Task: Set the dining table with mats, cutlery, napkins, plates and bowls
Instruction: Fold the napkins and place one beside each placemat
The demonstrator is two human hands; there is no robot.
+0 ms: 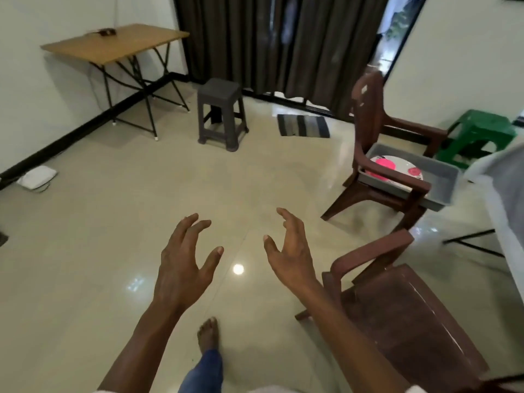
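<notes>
Tiled floor (113, 251) below; left hand (181, 262) and right hand (289, 251) hover, fingers (195, 224) spread, holding nothing. Pink-patterned plate (388, 164) sits in grey tray (442, 180) on far brown chair (368, 114), half hidden behind its armrest.

at three o'clock a brown plastic chair arm (397, 177) hides part of the pink-and-white round plate (398, 163) in the grey rectangular tray (445, 177).
</notes>
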